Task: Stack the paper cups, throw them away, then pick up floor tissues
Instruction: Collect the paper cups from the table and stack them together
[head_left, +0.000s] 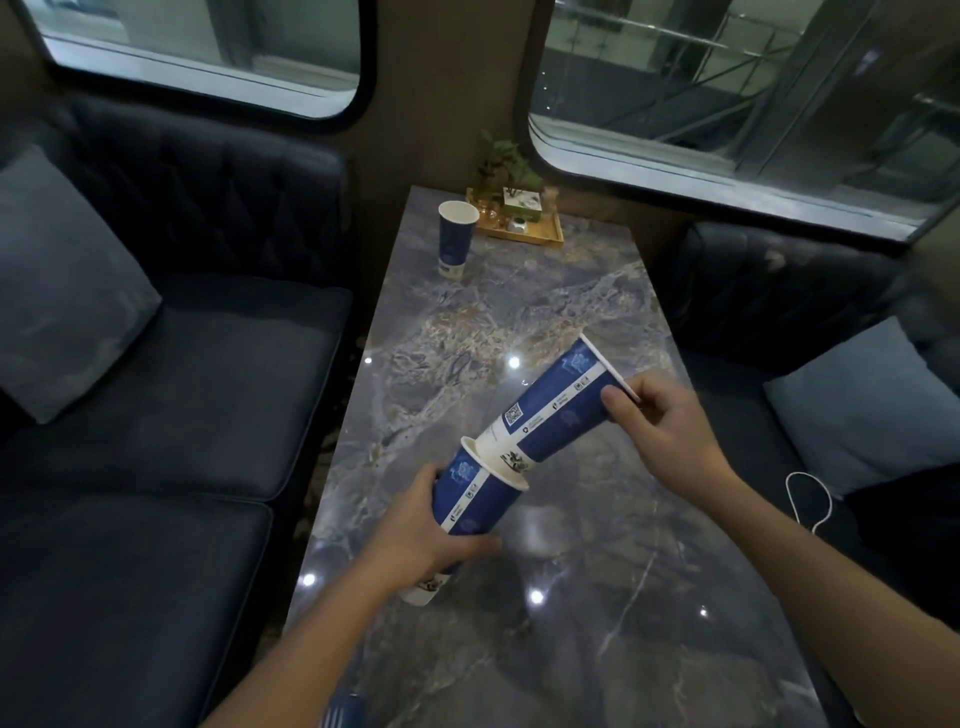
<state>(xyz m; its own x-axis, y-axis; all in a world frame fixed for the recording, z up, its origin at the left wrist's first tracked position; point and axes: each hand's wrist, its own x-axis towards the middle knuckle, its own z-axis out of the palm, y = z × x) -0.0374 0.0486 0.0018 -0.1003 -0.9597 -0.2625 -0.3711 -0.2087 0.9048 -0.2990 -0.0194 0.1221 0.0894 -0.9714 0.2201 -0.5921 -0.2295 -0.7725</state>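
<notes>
Step in hand: stacking, first pair. The left hand (421, 535) is wrapped around the lower cup (467, 504), fingers closed on its wall, mouth tilted toward 1 o'clock. The right hand (660, 431) pinches the upper cup (550, 410) at its rim, thumb outside the wall and the other fingers behind the rim. The base of the upper cup sits just inside the mouth of the lower cup; the two are not yet nested and their axes meet at an angle. Both cups are held above the table (519, 649), near its middle.

A third cup (456, 236) stands upright at the far end of the table, at 12 o'clock from the hands, just beside a wooden tray (540, 236) of small items at its 3 o'clock.

Next move, as a judgement: bring the upper cup into line with the lower one, then press it down along the shared axis until seated. Skewed pressure may crease the paper rim. The third cup then needs collecting. No bin or floor tissues are in view.
</notes>
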